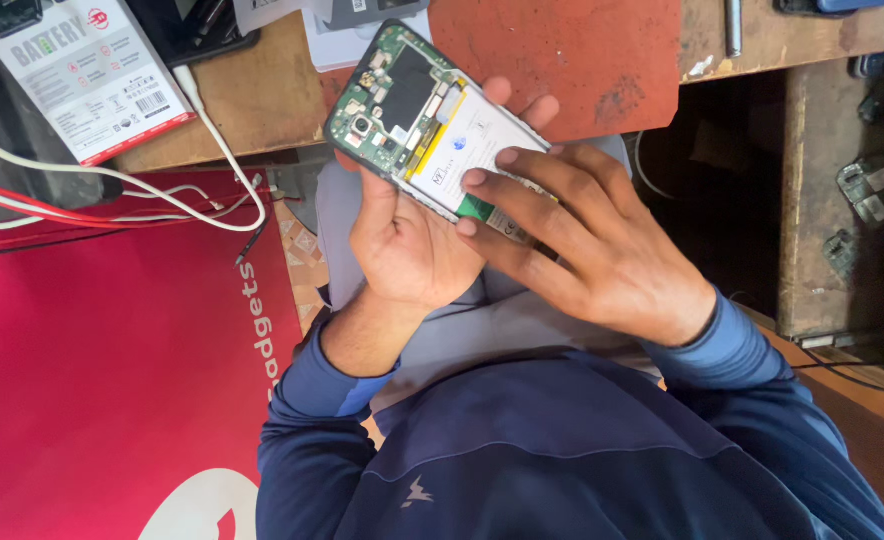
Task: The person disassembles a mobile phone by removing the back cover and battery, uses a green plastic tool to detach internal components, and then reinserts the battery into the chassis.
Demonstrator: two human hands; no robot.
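My left hand (407, 245) cradles the opened phone (422, 125) from beneath for support; my right hand (587, 245) presses its fingertips (474, 180) flat on its battery (472, 140).

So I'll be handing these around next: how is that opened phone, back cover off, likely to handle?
The opened phone is probably stiff and light: the left hand cradles it alone. Its bare circuit board and white battery, under the right hand's fingertips, look fragile. Being flat, it shouldn't roll.
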